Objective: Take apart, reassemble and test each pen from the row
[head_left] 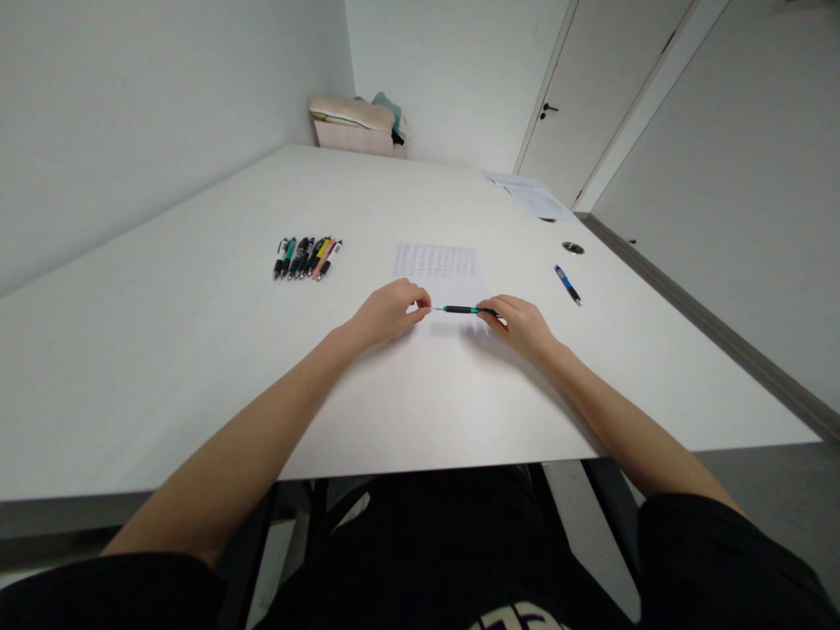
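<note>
A green pen with a black grip is held level above the sheet of paper. My right hand is closed around its rear green part. At the other end, my left hand pinches thumb and forefinger at a thin pale rod that lines up with the grip. Whether that rod is the pen's refill or its tip is too small to tell. The paper, with rows of writing on its upper half, lies under the pen and between both hands.
On the white table, a row of several pens lies to the left. To the right are a blue pen and an oval dark-and-silver object. More papers lie at the far right edge. A box with cloth stands behind.
</note>
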The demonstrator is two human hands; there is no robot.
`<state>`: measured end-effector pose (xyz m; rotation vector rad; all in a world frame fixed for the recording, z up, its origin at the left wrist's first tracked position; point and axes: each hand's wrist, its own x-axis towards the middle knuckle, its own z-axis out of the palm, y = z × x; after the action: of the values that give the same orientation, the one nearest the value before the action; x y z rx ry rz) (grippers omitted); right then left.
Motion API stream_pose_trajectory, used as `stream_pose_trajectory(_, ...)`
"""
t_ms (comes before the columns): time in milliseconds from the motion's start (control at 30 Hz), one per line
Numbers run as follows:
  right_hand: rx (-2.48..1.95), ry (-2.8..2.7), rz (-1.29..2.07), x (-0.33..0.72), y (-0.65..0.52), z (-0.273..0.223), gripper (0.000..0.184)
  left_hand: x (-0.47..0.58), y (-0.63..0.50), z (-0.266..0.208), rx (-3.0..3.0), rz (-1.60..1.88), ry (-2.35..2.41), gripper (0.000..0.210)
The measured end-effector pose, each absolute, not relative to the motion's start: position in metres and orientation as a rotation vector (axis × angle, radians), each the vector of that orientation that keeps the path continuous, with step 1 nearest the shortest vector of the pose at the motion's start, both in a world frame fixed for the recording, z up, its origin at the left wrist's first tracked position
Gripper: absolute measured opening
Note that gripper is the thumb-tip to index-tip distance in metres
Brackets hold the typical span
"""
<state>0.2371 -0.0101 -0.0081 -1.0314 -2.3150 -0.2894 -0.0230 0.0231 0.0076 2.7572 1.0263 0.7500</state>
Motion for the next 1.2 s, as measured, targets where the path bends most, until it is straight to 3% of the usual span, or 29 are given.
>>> stream_pose_trajectory(1200,-1.033,-2.323,-0.244,0.2360,-0.0107,-0.0081,0.019,-0.0148,0.0175,0.0023,2.711,0.939,0.933,0.015)
